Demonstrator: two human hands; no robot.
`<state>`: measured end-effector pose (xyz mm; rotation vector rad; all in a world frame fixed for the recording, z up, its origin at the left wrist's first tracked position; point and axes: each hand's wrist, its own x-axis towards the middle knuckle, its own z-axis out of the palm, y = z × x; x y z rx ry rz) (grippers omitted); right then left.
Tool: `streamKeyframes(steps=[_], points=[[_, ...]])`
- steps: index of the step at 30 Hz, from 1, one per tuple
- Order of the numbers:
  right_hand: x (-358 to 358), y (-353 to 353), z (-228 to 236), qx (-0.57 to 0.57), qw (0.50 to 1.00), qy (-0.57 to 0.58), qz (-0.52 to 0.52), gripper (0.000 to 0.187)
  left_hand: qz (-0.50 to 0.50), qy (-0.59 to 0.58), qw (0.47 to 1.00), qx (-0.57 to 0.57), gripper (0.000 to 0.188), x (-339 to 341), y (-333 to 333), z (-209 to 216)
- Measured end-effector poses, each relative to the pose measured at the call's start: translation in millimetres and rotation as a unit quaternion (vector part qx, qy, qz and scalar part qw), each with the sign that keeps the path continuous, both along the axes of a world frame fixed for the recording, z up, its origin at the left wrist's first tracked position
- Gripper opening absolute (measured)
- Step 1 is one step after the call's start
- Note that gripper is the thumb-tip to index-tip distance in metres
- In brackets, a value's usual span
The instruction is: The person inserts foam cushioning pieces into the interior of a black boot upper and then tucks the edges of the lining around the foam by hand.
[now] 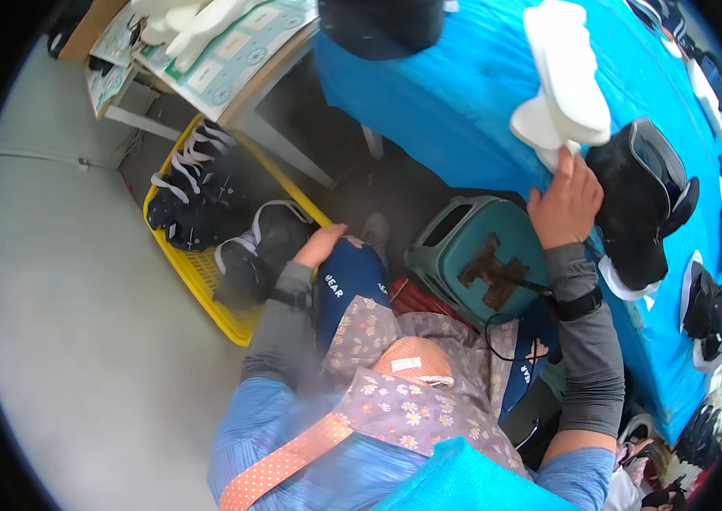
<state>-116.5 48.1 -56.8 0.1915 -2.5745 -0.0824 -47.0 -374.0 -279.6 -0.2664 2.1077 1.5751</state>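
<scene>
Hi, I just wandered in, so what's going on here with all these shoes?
A person in a flowered apron has the right hand at the near end of some white soles on a blue-covered table; whether it grips them is unclear. A black shoe is just right of that hand. The left hand is by the left knee, beside a yellow basket holding black-and-white shoes.

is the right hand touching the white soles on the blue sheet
Touching: the head view shows the fingertips of the right hand overlapping the near end of the white soles, with no gap visible between.
</scene>
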Motion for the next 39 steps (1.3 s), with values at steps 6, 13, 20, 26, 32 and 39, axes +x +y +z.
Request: streamKeyframes(steps=[6,13,20,26,32,39], points=[[0,10,0,-0.018,1.0,-0.017,0.01,0.076,-0.221,0.328,0.845,-0.359,0.016,28,124,88],[2,15,8,-0.044,0.998,0.003,0.055,0.051,-0.208,0.268,0.887,-0.313,0.015,-17,144,80],[11,16,17,-0.124,0.989,-0.043,0.062,0.048,-0.166,0.191,0.909,-0.332,0.023,-82,155,44],[17,11,33,-0.179,0.98,-0.065,0.065,0.054,-0.133,0.162,0.906,-0.368,0.032,-122,180,34],[14,9,22,-0.136,0.989,0.027,0.045,0.049,-0.2,0.224,0.905,-0.302,0.035,-110,222,41],[33,5,39,-0.166,0.977,-0.06,0.116,0.062,-0.135,0.222,0.964,-0.055,0.027,-82,191,35]])
